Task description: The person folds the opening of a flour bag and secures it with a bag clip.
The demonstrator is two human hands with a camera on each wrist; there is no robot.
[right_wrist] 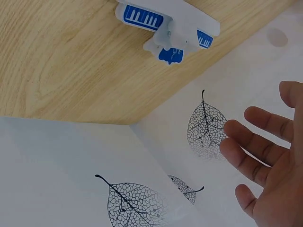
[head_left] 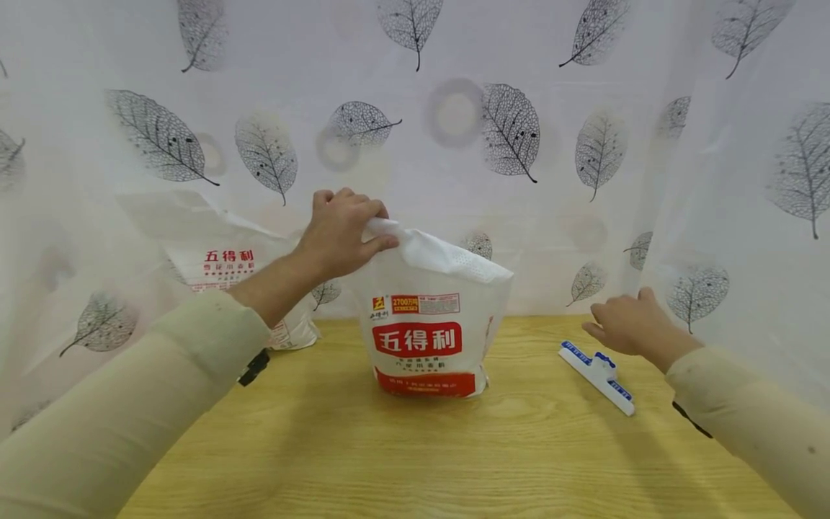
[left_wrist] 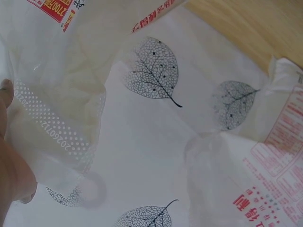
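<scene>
A white flour bag (head_left: 428,317) with red labels stands upright in the middle of the wooden table, its top folded over. My left hand (head_left: 340,234) pinches the left end of that folded top (head_left: 447,259) between thumb and fingers. In the left wrist view, the fold carries a band of white dots (left_wrist: 52,120) and a printed number. A white and blue sealing clip (head_left: 599,376) lies on the table to the bag's right. Apart from the clip, just beyond it, my right hand (head_left: 638,324) hovers with fingers spread and nothing in them, as the right wrist view also shows.
A second white bag (head_left: 227,263) with red print stands at the back left, partly behind my left forearm. A pale curtain (head_left: 415,144) with dark leaf prints hangs right behind the table (head_left: 415,454), and its right part runs along the table's right side.
</scene>
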